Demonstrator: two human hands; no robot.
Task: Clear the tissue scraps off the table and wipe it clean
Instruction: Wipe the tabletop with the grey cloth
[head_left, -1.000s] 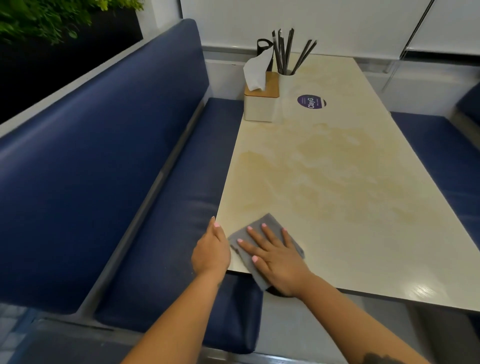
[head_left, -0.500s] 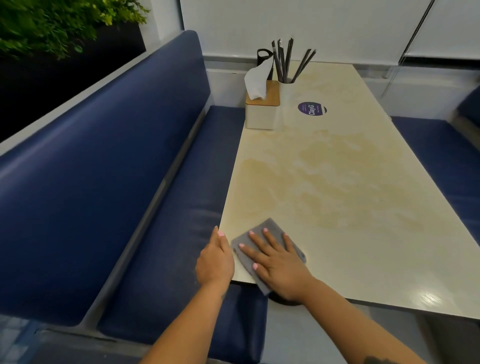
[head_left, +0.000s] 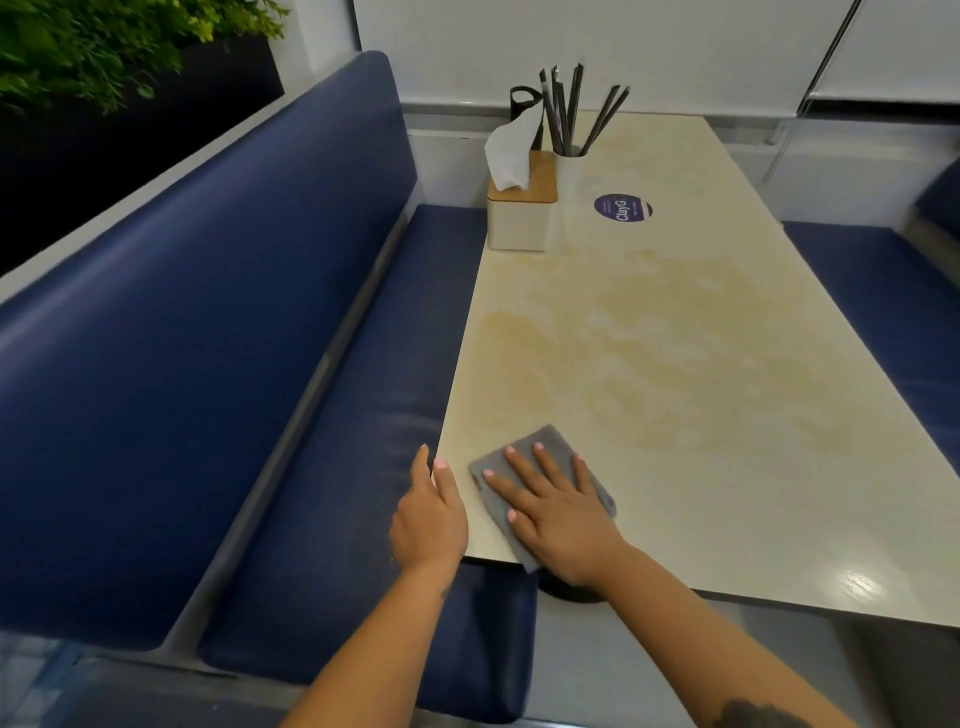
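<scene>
A grey cloth (head_left: 546, 442) lies flat on the near left corner of the cream marbled table (head_left: 675, 364). My right hand (head_left: 553, 512) presses on it with straight, spread fingers. My left hand (head_left: 428, 519) is at the table's left edge beside the cloth, with its thumb on the tabletop rim and its fingers down over the side; whether it holds anything below the edge is hidden. No tissue scraps show on the tabletop.
A white tissue box (head_left: 519, 215) with a wooden lid and a white cup of black straws (head_left: 571, 166) stand at the far left. A round purple sticker (head_left: 622, 208) lies near them. Blue benches (head_left: 208, 364) flank both sides.
The cloth and my right hand have stayed at the near left corner, shifting only slightly. My left hand stays at the edge. The camera has tilted a little.
</scene>
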